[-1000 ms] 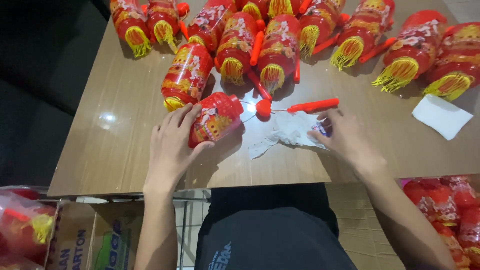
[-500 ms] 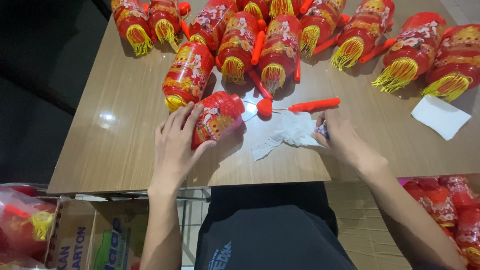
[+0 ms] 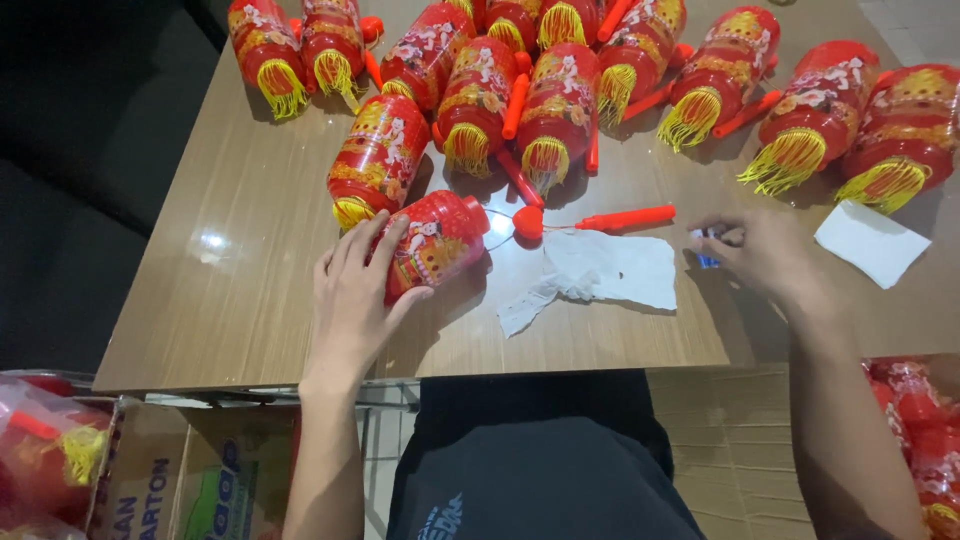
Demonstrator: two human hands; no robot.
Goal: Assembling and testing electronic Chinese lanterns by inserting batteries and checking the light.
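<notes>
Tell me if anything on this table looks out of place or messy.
Mostly tidy, with one thing that stands out: a crumpled white tissue lies loose mid-table, between the left hand on a red lantern and the right hand at a small blue object. Behind them, the other lanterns lie on their sides at mixed angles, none visibly damaged.

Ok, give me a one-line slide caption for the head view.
Left hand rests on a red lantern; right hand pinches a small blue object beside crumpled plastic.
</notes>
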